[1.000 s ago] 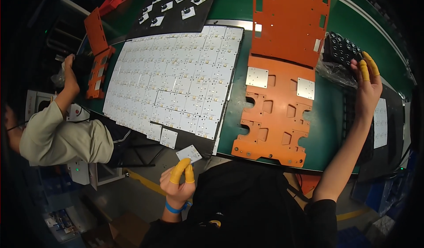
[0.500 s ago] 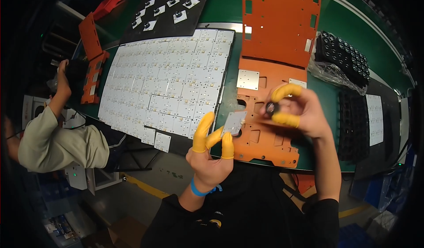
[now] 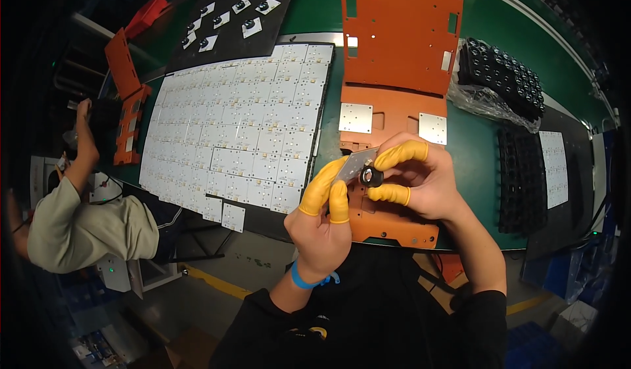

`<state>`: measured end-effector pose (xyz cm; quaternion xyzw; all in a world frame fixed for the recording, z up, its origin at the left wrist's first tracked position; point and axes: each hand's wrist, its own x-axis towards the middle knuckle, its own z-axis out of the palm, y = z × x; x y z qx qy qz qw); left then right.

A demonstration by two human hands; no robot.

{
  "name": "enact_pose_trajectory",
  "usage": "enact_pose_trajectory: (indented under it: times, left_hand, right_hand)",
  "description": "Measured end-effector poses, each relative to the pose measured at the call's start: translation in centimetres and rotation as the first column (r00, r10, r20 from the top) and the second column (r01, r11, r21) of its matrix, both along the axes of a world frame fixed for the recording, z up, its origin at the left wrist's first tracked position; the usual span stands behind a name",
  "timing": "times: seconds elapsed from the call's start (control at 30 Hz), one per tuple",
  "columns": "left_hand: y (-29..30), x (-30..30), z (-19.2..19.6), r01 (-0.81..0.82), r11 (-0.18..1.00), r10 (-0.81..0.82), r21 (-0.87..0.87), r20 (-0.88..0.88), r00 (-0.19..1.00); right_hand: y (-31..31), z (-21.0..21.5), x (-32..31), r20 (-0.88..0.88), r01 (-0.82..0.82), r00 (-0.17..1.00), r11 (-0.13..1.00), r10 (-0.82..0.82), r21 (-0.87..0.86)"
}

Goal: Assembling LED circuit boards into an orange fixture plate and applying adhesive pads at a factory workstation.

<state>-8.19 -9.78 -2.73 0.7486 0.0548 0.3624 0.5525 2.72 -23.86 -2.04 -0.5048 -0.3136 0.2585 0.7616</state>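
Above the orange fixture plate (image 3: 394,211), the left hand (image 3: 323,228) pinches a small square board (image 3: 355,165) by its edge, leaving its face free. The right hand (image 3: 420,178) clamps a black ring part (image 3: 372,176) against it.

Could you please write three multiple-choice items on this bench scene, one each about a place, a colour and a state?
1. Where does the large sheet of small white boards lie relative to the orange fixture plate?
A. to its left
B. to its right
C. on top of it

2. What colour are the finger cots?
A. blue
B. yellow
C. white

3. What does the right hand pinch?
A. nothing
B. a pen
C. a small black ring-shaped part

Answers: 1 A, the sheet lies left of the plate. 2 B, the fingertips show yellow. 3 C, the part sits against the small square board in the left hand.
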Motion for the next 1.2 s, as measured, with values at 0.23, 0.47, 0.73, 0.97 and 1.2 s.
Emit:
enact_pose_trajectory:
  times: [0.23, 0.47, 0.73, 0.97, 1.2]
  left_hand:
    - [-0.8, 0.3, 0.1, 0.079, 0.993, -0.081, -0.087, -0.012, 0.997]
    - [-0.9, 0.6, 0.0, 0.132, 0.99, -0.132, -0.05, 0.012, 0.991]
    - [-1.2, 0.6, -0.1, 0.149, 0.986, -0.153, -0.076, -0.048, 0.987]
    - [-1.0, 0.6, 0.6, 0.197, 0.963, -0.194, -0.183, 0.035, 0.98]
    - [0.0, 0.2, 1.0, 0.228, 0.671, -0.326, -0.706, -0.004, 0.946]
  right_hand:
    - [0.7, -0.7, 0.0, 0.432, 0.22, 0.873, 0.973, -0.226, 0.065]
    - [0.5, -0.6, -0.3, 0.67, 0.342, 0.661, 0.93, -0.338, 0.133]
    - [0.2, -0.6, -0.2, 0.617, 0.357, 0.712, 0.929, -0.336, 0.095]
    - [0.2, -0.4, -0.6, 0.696, 0.404, 0.637, 0.912, -0.333, 0.067]
    - [0.0, 0.0, 0.0, 0.868, 0.422, 0.438, 0.906, -0.233, 0.03]
